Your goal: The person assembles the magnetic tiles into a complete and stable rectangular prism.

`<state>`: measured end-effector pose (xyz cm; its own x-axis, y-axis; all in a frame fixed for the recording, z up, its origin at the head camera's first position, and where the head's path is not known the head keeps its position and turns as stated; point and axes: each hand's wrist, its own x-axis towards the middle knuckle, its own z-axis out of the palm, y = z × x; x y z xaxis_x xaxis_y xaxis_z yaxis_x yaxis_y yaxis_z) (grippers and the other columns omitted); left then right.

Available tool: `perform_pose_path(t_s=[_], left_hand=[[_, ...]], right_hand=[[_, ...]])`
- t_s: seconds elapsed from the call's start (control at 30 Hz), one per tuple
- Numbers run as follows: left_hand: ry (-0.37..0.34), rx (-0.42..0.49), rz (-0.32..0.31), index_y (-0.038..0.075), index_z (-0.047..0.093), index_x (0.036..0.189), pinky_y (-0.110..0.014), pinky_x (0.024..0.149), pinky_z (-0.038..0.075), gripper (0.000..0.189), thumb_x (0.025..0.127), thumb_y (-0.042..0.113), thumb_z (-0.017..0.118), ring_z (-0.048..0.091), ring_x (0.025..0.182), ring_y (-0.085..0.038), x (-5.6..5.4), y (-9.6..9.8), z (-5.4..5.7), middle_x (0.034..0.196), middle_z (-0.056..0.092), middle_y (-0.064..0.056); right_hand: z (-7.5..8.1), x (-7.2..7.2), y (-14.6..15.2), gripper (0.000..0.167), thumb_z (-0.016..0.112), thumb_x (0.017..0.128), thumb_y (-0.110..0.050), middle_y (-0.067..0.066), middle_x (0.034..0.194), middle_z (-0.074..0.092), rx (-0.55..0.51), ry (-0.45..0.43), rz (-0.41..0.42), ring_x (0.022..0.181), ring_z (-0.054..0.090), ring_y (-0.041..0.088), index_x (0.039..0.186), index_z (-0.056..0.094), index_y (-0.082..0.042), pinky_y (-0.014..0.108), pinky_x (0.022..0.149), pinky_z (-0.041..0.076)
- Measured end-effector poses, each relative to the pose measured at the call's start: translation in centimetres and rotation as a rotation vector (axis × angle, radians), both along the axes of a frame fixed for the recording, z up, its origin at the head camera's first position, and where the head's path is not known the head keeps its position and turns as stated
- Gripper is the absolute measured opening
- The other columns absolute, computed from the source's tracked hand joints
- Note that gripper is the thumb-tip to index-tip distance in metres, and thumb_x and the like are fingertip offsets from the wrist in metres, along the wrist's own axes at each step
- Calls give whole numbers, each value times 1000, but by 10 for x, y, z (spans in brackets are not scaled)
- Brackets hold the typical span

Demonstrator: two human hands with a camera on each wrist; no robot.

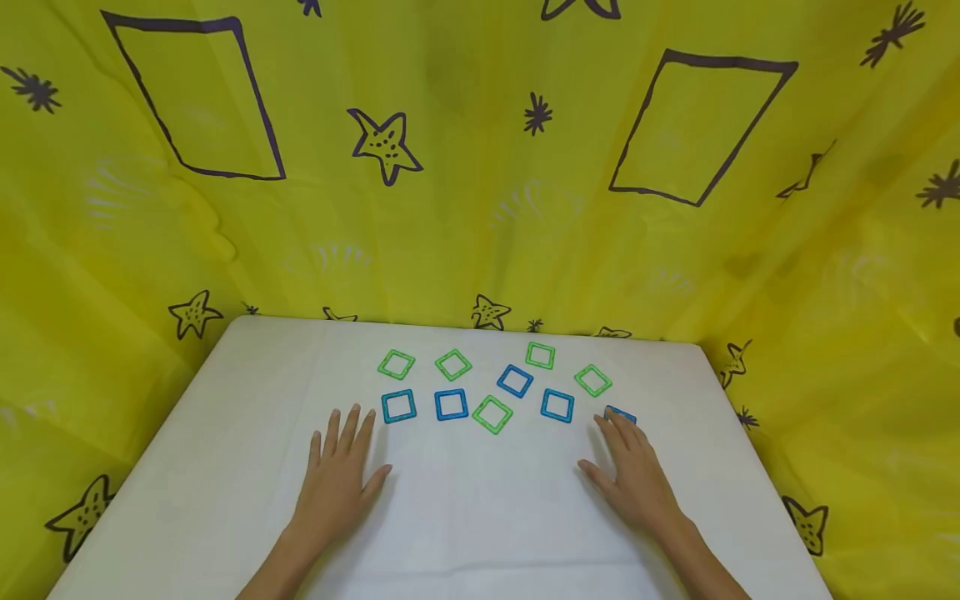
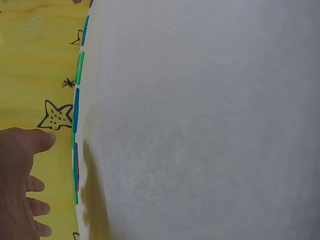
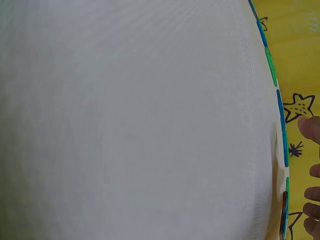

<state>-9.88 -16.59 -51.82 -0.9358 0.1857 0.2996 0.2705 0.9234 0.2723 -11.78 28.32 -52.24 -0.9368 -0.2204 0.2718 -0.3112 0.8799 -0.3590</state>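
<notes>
Several hollow square frames lie flat on the white table. Of the blue ones, one blue square is at the near left, just beyond my left hand. That hand hovers over the table with fingers spread, holding nothing. My right hand also holds nothing, its fingers loosely extended. Its fingertips partly hide the rightmost blue square; whether they touch it I cannot tell. Green squares sit among the blue ones, such as a green square near the middle. In both wrist views the squares appear only edge-on.
A white cloth covers the table, whose far edge runs behind the squares. Around its back and sides hangs a yellow curtain printed with dark stars and outlined shapes. Another green square lies at the far left of the group.
</notes>
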Motion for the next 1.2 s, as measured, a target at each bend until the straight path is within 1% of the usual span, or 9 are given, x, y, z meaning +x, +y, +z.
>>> perform_pose_path(t_s=[0.13, 0.27, 0.37, 0.53, 0.6, 0.77, 0.97, 1.2], left_hand=[[-8, 24, -9, -2, 43, 157, -72, 114, 24, 79, 95, 34, 76, 27, 150, -54, -6, 4, 1, 162, 38, -28], [-25, 30, -17, -5, 42, 156, -70, 115, 26, 80, 96, 34, 77, 28, 149, -53, -12, 7, 1, 161, 39, -27], [-15, 43, -25, -6, 44, 155, -68, 115, 27, 79, 95, 32, 78, 32, 148, -53, -18, 9, 1, 159, 42, -27], [5, 104, -50, -8, 50, 149, -62, 117, 30, 73, 93, 26, 82, 39, 143, -51, -25, 14, 2, 151, 51, -25], [4, 114, -56, -8, 51, 148, -60, 117, 30, 72, 92, 24, 83, 41, 142, -50, -28, 17, 2, 149, 53, -25], [3, 124, -59, -8, 53, 146, -58, 117, 32, 71, 91, 23, 85, 42, 140, -48, -36, 26, 2, 146, 55, -25], [32, 176, -82, -8, 57, 142, -56, 115, 36, 68, 88, 20, 87, 46, 136, -45, -46, 33, -1, 142, 58, -23], [30, 201, -82, -7, 59, 141, -54, 115, 37, 65, 89, 20, 87, 48, 136, -40, -54, 43, -5, 142, 59, -20]], right_hand=[[1, -4, -3, 73, 80, 93, -34, 22, 157, 43, 1, -10, -4, 145, 36, 44, 151, 50, -2, 65, 113, 32], [0, -6, -7, 72, 82, 92, -32, 21, 154, 49, -11, -10, -11, 142, 42, 43, 150, 53, 0, 62, 113, 35], [0, -7, -11, 70, 83, 91, -30, 20, 150, 54, -25, -12, -19, 138, 46, 42, 148, 56, -1, 60, 112, 37], [3, -10, -20, 67, 83, 91, -30, 19, 146, 57, -29, -31, -24, 136, 48, 41, 146, 58, -2, 59, 112, 39], [3, -11, -23, 66, 84, 92, -31, 18, 145, 58, -27, -39, -25, 136, 49, 41, 146, 59, -3, 59, 111, 40], [2, -15, -31, 65, 84, 91, -34, 17, 143, 59, -18, -47, -21, 135, 51, 39, 144, 61, -4, 57, 109, 43], [2, -19, -41, 64, 85, 90, -36, 16, 141, 60, -17, -36, 2, 133, 52, 37, 142, 64, -5, 55, 108, 45], [0, -22, -54, 64, 84, 91, -37, 13, 139, 62, -18, -46, 15, 129, 54, 34, 141, 64, -5, 52, 106, 47]])
